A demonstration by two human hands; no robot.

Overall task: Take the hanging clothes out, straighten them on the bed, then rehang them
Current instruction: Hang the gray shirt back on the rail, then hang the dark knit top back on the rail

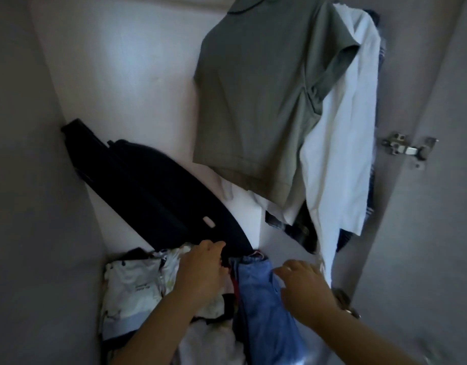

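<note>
Left hand (200,270) reaches into the near pile of folded clothes (132,285), fingers bent down at its far edge; whether it grips anything cannot be told. Right hand (303,285) is spread wide and relaxed over the folded blue jeans (261,306), holding nothing. Far above, a grey-green T-shirt (253,101) hangs. A long black case (148,185) leans at the left. A white shirt (345,127) hangs just right of the T-shirt, a dark checked garment (301,227) behind both. A metal hinge (409,150) sits on the right panel.
</note>
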